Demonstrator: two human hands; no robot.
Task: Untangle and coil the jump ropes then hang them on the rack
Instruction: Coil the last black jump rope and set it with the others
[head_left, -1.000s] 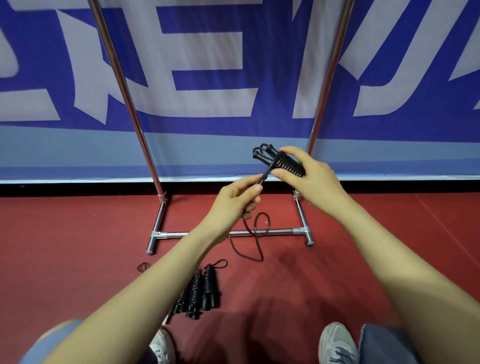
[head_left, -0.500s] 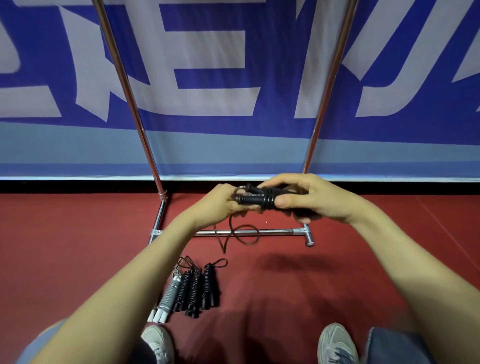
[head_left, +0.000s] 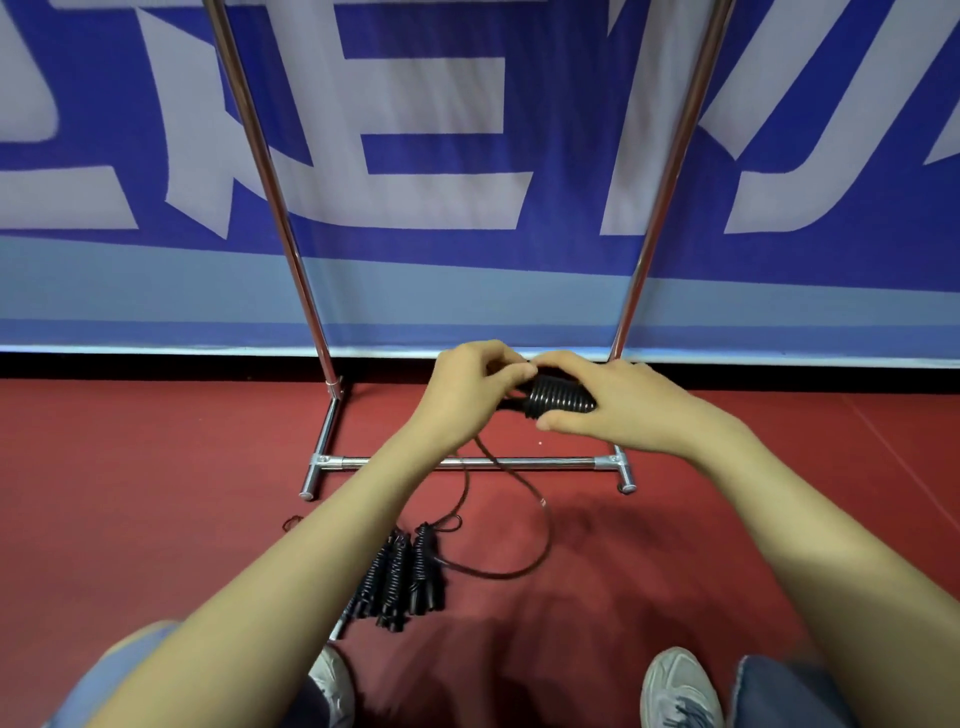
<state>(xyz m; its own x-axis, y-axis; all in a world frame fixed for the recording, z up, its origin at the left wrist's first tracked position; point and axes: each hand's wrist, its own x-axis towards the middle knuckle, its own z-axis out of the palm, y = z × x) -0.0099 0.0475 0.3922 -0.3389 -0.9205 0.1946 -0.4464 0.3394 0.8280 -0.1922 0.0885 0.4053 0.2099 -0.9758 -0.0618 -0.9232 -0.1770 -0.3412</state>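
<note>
Both hands (head_left: 545, 395) curled around coiled jump rope (head_left: 561, 397), forearms converging, knuckles up

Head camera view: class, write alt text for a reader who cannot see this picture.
A person's left hand and right hand grip a tightly wound black jump rope, its loose end looping down to the red floor. Other coiled ropes lie in front of a metal rack.

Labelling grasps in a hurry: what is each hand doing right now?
Left hand: closed, pinching the left end of the black rope bundle.
Right hand: closed around the same bundle, fingers on top, thumb beneath.
</note>
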